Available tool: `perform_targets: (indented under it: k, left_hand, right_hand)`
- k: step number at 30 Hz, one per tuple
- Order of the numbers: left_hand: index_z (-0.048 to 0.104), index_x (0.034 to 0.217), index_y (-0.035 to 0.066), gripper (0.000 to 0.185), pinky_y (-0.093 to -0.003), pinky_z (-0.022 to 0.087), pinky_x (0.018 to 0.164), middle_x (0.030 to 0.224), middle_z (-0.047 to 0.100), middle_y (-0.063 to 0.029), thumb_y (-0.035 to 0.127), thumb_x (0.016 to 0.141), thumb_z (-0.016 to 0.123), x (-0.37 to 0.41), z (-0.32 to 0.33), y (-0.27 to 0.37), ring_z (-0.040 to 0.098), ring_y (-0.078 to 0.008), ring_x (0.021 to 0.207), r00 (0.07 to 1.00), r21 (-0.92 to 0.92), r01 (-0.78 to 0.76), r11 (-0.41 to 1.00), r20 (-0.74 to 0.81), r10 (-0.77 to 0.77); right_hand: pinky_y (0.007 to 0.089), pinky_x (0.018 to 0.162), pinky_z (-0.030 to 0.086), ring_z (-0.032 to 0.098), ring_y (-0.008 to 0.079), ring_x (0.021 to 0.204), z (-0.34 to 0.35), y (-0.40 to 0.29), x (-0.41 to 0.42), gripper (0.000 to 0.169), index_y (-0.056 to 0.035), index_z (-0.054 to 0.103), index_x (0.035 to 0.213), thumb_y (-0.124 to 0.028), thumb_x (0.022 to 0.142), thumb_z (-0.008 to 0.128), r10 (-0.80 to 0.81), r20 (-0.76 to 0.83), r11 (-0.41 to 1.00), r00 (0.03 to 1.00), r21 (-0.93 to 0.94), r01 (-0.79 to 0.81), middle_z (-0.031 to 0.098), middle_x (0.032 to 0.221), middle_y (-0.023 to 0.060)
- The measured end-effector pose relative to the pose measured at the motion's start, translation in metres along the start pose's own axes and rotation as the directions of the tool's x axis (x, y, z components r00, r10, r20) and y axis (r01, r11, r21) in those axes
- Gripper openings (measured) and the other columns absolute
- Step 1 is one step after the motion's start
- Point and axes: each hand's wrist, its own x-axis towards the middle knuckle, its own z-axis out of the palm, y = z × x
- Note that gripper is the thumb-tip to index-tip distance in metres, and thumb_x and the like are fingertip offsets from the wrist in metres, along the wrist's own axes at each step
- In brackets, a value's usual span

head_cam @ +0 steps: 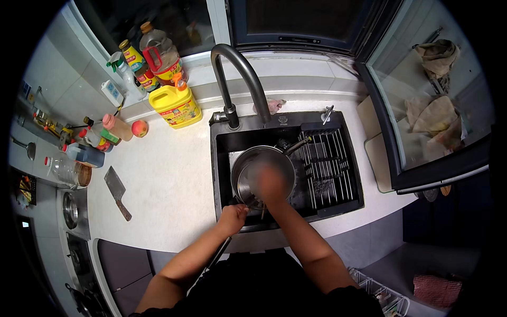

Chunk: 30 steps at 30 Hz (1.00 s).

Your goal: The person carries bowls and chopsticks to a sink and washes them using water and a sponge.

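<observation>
A metal pan (pixel 241 162) sits in the black sink (pixel 214 182), below the curved dark faucet (pixel 241 59). My left hand (pixel 233 218) has its fingers closed at the pan's near-left rim, over the long handle (pixel 220 251) that runs down toward my body. My right hand (pixel 272 182) reaches inside the pan; it is blurred, so its fingers and anything in them cannot be made out. A thin light-brown stick (pixel 263 211) shows at the near rim, by my right wrist. A second, shorter handle (pixel 297 146) points up and right from the pan's far side.
A metal drying rack (pixel 328 170) spans the sink's right part. On the left counter lie a cleaver (pixel 117 192) and an apple (pixel 140 128). A yellow jug (pixel 178 107) and several bottles (pixel 85 154) stand behind and left. An open window frame (pixel 380 130) juts in at right.
</observation>
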Motion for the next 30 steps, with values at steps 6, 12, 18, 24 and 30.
perform_targets:
  k: [6,12,18,24,30]
  left_hand:
    - [0.054,0.069,-0.001,0.022,-0.0415,0.040,0.050,0.058,0.049,-0.0221,0.015,0.083,0.053,0.003,-0.004,0.008,0.053,-0.0385,0.055,1.000,-0.038,0.026,0.999,-0.008,-0.027]
    - [0.058,0.072,0.001,0.018,-0.0415,0.041,0.051,0.063,0.052,-0.0223,0.014,0.084,0.053,-0.005,-0.007,0.012,0.054,-0.0398,0.060,0.999,0.047,-0.047,0.998,0.015,0.046]
    - [0.060,0.083,-0.004,0.018,-0.0341,0.043,0.051,0.065,0.057,-0.0217,0.012,0.086,0.053,0.008,-0.017,0.011,0.058,-0.0310,0.055,0.970,0.079,-0.119,0.990,-0.202,0.132]
    - [0.059,0.082,-0.004,0.017,-0.0352,0.043,0.052,0.068,0.057,-0.0233,0.011,0.085,0.052,0.006,-0.014,0.003,0.056,-0.0372,0.058,0.943,0.095,-0.212,0.973,-0.241,0.229]
    - [0.059,0.077,-0.001,0.017,-0.0350,0.039,0.049,0.059,0.051,-0.0211,0.012,0.086,0.052,0.006,-0.004,0.008,0.049,-0.0313,0.047,0.964,0.037,-0.217,0.975,-0.149,0.220]
  right_hand:
    - [0.0380,0.066,0.045,0.055,0.0283,0.077,-0.002,-0.014,0.015,0.012,-0.0091,0.055,0.087,-0.008,0.074,0.054,-0.073,0.234,0.950,0.970,0.311,-0.004,0.053,0.080,0.0083]
    - [0.0320,0.054,0.049,0.057,0.0212,0.070,-0.003,0.008,0.038,0.010,-0.0097,0.048,0.079,-0.011,0.073,0.055,-0.096,0.235,0.975,0.967,-0.173,0.139,0.050,0.077,0.0050]
    - [0.0396,0.061,0.051,0.060,0.0306,0.077,0.014,0.036,0.002,0.012,-0.0082,0.050,0.086,-0.013,0.076,0.055,0.303,0.158,0.941,0.940,-0.205,-0.269,0.055,0.086,0.0127]
    - [0.0405,0.066,0.049,0.060,0.0305,0.079,0.017,0.020,-0.015,0.018,-0.0090,0.053,0.094,-0.012,0.076,0.057,0.301,0.080,0.950,0.950,-0.116,-0.292,0.058,0.088,0.0123]
    - [0.0396,0.066,0.047,0.057,0.0294,0.076,-0.005,-0.029,0.035,0.018,-0.0096,0.056,0.090,-0.008,0.072,0.059,0.127,0.182,0.978,0.975,0.142,-0.154,0.057,0.081,0.0084]
